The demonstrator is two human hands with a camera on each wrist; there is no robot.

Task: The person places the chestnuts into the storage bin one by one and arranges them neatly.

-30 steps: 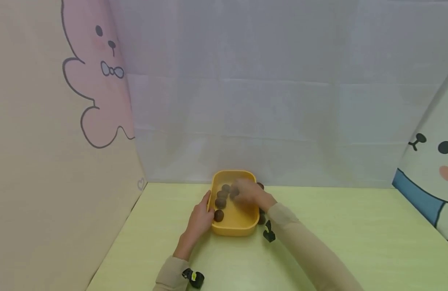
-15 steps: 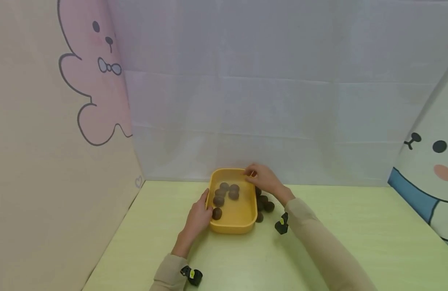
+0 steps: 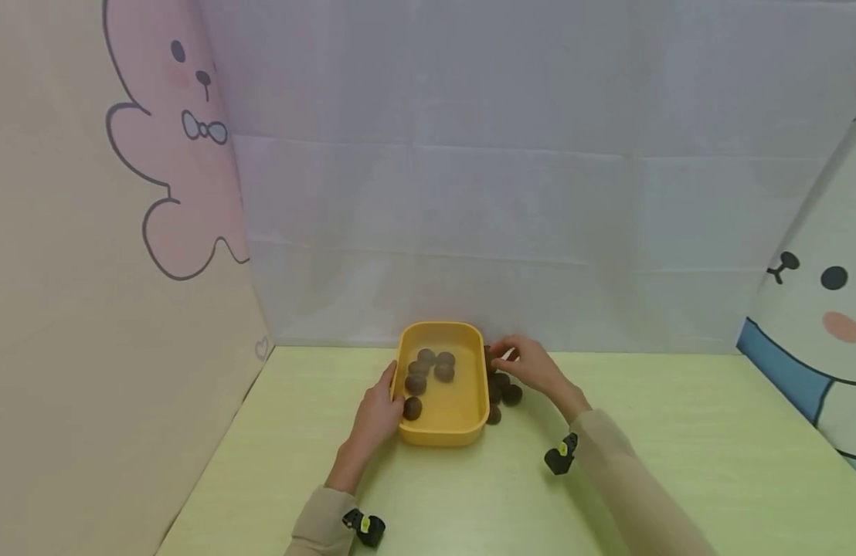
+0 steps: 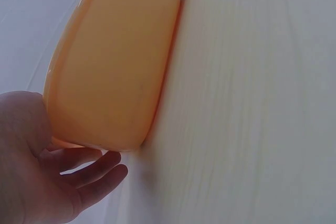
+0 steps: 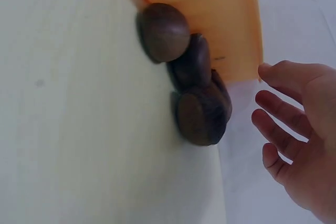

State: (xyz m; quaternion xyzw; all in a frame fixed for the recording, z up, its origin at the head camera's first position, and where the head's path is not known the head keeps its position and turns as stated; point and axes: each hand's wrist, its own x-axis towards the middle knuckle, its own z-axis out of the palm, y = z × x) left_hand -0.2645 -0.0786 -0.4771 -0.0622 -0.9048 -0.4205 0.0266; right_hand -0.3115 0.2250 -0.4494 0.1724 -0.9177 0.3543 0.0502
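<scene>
A yellow plastic tray (image 3: 463,409) holds several brown chestnuts (image 3: 416,384), mostly along its left half. My left hand (image 3: 378,417) grips the tray's left side, thumb at the rim and fingers outside; in the left wrist view the hand (image 4: 31,177) is at the tray's end (image 4: 115,61). Against the tray's right wall lies a pile of more chestnuts (image 3: 512,394). Over the far end of this pile is my right hand (image 3: 532,363), fingers loosely bent. The right wrist view has that hand (image 5: 310,124) with nothing between its spread fingers, beside the chestnuts (image 5: 199,119).
The tray stands on a pale green table (image 3: 643,440), close to the white cloth backdrop (image 3: 525,193) behind it. A side panel with a pink bear drawing (image 3: 191,170) borders the left; another with a white cartoon animal (image 3: 838,371) borders the right.
My right hand has come up out of the tray, over its right rim and down beside the pile outside. Two chestnuts now show where it was. My left hand keeps its grip.
</scene>
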